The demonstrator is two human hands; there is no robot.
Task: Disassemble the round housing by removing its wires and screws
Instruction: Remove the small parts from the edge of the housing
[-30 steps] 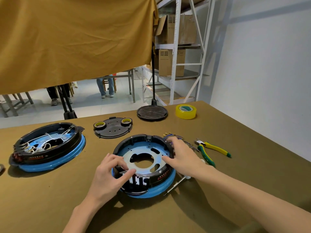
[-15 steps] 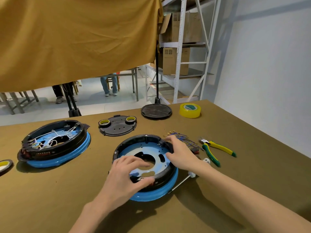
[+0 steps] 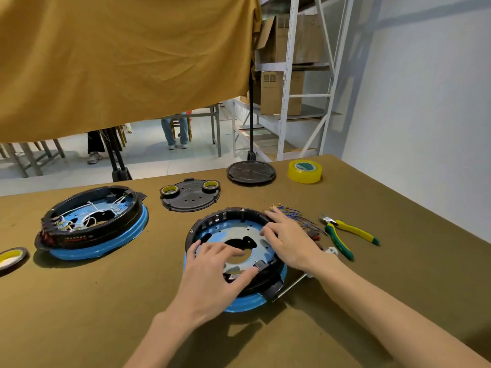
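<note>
A round housing (image 3: pixel 228 216) with a black wall, blue outer rim and pale metal plate inside sits on the table in front of me. My left hand (image 3: pixel 215 277) lies over its near edge, thumb on the black rim and fingers spread on the plate. My right hand (image 3: pixel 289 240) rests on the right side of the housing, fingers on the plate and rim. A bunch of blue wires (image 3: pixel 295 216) lies loose on the table just right of the housing. A screwdriver (image 3: pixel 295 282) pokes out from under my right wrist.
A second round housing (image 3: pixel 93 224) with white wires inside stands at the left. A black cover plate (image 3: pixel 190 195) carrying two tape rolls, a black disc (image 3: pixel 251 172) and a yellow tape roll (image 3: pixel 305 171) lie farther back. Green-yellow pliers (image 3: pixel 345 235) lie at the right.
The housing has turned under my hands. My left hand slid from the near left rim across onto the plate. My right hand moved further in over the right rim.
</note>
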